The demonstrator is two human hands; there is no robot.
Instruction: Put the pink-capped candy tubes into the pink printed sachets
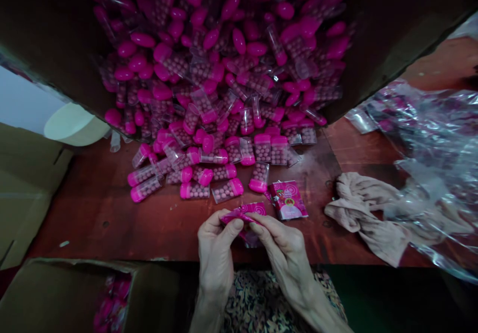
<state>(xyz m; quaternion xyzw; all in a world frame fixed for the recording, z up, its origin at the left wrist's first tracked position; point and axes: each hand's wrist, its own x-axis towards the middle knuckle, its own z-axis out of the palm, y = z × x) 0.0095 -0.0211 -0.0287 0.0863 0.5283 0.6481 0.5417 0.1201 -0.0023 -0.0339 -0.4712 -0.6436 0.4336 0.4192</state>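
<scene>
My left hand and my right hand meet at the front edge of the table, thumbs and fingertips pinching a pink printed wrapper between them. Whether anything is inside the wrapper I cannot tell. Just beyond my right hand lies a small stack of pink printed wrappers. Clear plastic candy containers with pink caps, filled with small pinkish balls, lie in loose rows past my fingers; the nearest include one container and another one standing closer to the stack.
A large tipped cardboard box spills a heap of capped containers onto the red-brown table. At right are a beige cloth and clear plastic bags. A pale bowl sits left. Below, an open carton holds pink items.
</scene>
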